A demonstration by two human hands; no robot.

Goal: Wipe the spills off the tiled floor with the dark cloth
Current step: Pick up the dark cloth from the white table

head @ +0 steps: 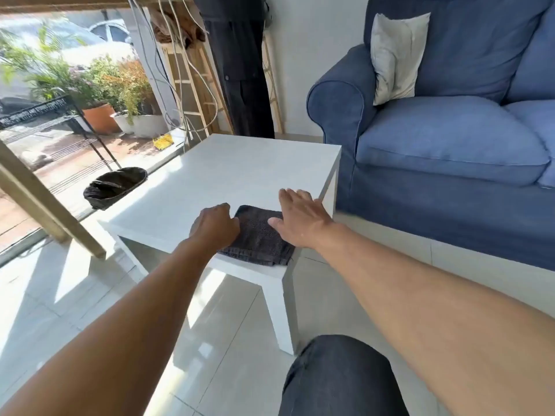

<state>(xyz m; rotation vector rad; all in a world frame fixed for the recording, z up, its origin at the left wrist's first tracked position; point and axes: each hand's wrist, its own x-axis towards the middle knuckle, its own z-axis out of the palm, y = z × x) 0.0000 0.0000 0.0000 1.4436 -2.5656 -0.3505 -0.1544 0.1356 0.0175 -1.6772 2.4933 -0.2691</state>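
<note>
Left hand [214, 228] curled on cloth [258, 238] edge; right hand [301, 219] flat, fingers spread. Pinch firmly, lift clear off surface [228, 169]. No spills visible on floor [225, 340].

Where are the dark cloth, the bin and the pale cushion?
Dark cloth [258, 235], head view: bare middle between the hands.
Bin [115, 187], head view: black liner inside.
Pale cushion [396, 55], head view: centre of its front.

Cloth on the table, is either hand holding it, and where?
Left hand is curled over the cloth's left edge; right hand lies flat and open at its right edge. A true grip cannot be told.
</note>
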